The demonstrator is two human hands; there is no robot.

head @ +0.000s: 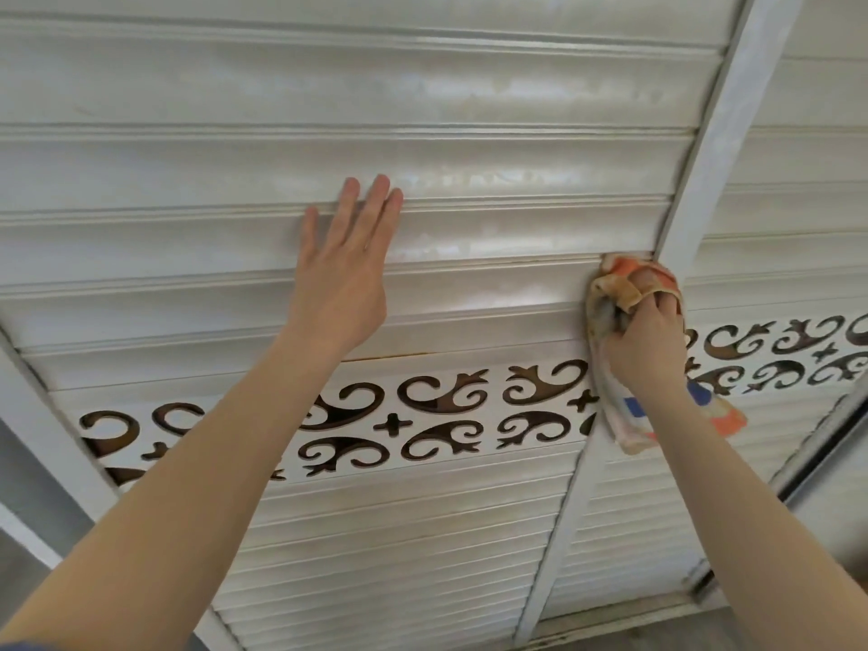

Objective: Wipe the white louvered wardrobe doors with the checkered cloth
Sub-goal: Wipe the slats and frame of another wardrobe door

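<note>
The left hand [340, 279] lies flat on the white louvered door [493, 237], fingers together and extended, well left of the upright frame strip [704, 180]. The right hand [646, 343] is clenched around the bunched checkered cloth [624, 284], pressing it against the slat's right end, touching that strip. Broad bare slats stretch between the hands; the scrollwork band [446, 411] runs just below.

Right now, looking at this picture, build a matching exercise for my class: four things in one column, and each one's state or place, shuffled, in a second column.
1. left hand
2. right hand
3. checkered cloth
4. scroll-pattern band

A. bunched against the door frame
B. flat and open on the slats
C. closed around fabric
D. runs across below the wide slats

Pairs: 1-B, 2-C, 3-A, 4-D
</note>
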